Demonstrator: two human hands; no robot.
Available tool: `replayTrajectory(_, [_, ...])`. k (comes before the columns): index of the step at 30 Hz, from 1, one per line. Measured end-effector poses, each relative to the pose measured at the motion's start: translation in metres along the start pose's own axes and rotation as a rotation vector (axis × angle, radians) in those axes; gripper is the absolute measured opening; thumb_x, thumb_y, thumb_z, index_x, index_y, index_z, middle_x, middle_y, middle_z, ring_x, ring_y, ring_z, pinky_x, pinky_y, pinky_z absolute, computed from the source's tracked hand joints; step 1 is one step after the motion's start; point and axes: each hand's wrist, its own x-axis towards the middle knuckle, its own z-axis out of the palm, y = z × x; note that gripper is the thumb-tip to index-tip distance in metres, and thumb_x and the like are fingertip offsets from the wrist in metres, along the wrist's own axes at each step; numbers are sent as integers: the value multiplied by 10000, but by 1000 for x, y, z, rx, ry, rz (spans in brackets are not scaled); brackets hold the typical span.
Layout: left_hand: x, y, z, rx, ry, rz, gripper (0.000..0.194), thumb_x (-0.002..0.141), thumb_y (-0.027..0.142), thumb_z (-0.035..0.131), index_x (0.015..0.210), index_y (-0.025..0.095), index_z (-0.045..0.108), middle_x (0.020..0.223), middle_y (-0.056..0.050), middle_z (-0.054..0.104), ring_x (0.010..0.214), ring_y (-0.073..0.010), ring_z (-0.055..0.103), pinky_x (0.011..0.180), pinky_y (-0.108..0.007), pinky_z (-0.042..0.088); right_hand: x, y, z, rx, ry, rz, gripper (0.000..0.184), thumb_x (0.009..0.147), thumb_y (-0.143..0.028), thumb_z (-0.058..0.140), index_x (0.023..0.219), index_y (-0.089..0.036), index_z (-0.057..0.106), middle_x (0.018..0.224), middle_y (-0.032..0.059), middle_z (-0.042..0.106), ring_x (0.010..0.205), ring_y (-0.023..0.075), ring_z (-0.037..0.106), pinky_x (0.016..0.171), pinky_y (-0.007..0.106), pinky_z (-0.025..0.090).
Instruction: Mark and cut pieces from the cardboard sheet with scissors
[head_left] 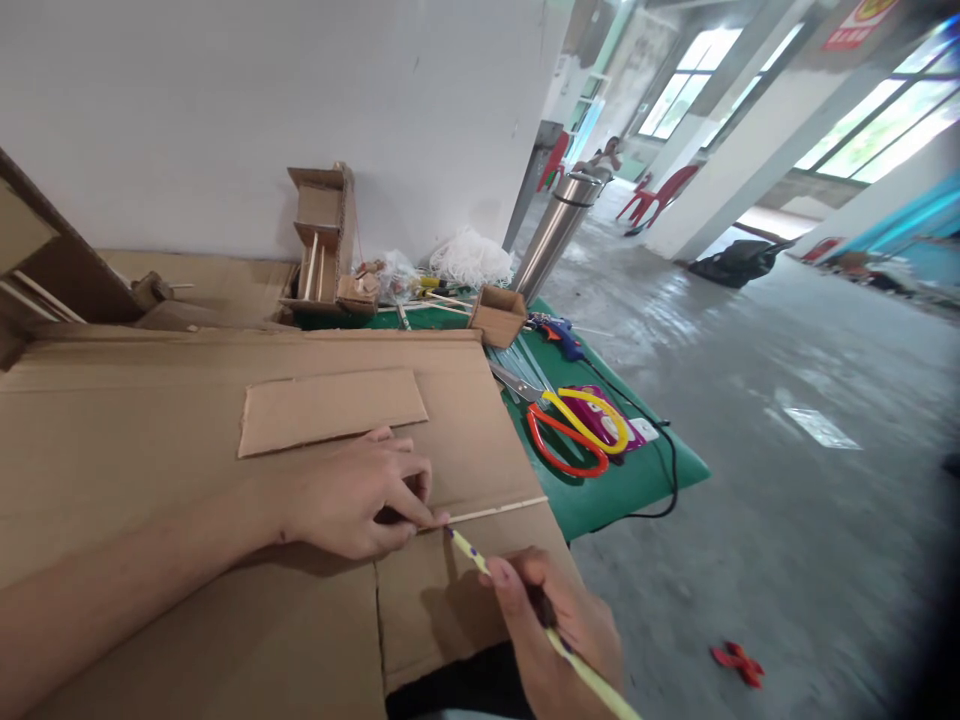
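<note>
A thin wooden stick [499, 511] lies across a large sheet of brown cardboard [480, 455]. My left hand [360, 495] rests on the sheet, its curled fingers pressing the stick's left end down. In my right hand [555, 620] is a pale yellow pencil [469, 550] with dark spots, gripped between thumb and fingers. The pencil's tip meets the stick right beside my left fingertips. Just beyond my left hand lies a loose rectangular cardboard strip [334, 408]. A cut line runs through the cardboard below the stick.
On the green table [600, 515] at right lie scissors [574, 425] with yellow and orange handles and a blue glue gun [559, 338]. A small cardboard box [498, 315] and a cardboard shelf-like piece [322, 240] stand behind. A steel cylinder [559, 225] rises beyond the table; a person sits far off.
</note>
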Motion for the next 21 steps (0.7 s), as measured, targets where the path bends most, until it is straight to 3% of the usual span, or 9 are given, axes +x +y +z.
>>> replayTrajectory(5, [0, 2, -1, 14, 13, 2, 260, 827, 217, 552, 1010, 338, 692, 903, -2, 627, 818, -170, 503, 765, -347, 283, 6, 17, -21, -100, 123, 120, 418, 848, -514, 532, 612, -183, 627, 467, -41, 436, 419, 97, 387, 410, 217, 314])
replayTrajectory(9, [0, 3, -2, 25, -10, -17, 260, 834, 229, 544, 1020, 343, 686, 922, -1, 621, 828, -177, 502, 780, -357, 284, 10, 23, -26, -113, 174, 45, 382, 851, -461, 552, 603, -179, 620, 452, -42, 440, 399, 92, 399, 396, 217, 306])
replayTrajectory(16, [0, 2, -1, 32, -6, 9, 265, 825, 202, 555, 1009, 341, 687, 910, 5, 616, 824, -169, 499, 782, -344, 291, 0, 6, -6, -9, 50, 21, 358, 878, -424, 529, 624, -187, 619, 486, -31, 505, 426, 95, 441, 438, 217, 336])
replayTrajectory(21, [1, 2, -1, 31, 5, 19, 256, 853, 222, 530, 1024, 338, 683, 914, 4, 613, 825, -163, 496, 760, -329, 294, -5, -4, 10, 85, -25, -80, 310, 888, -336, 527, 626, -185, 594, 516, -33, 503, 485, 95, 466, 504, 209, 355])
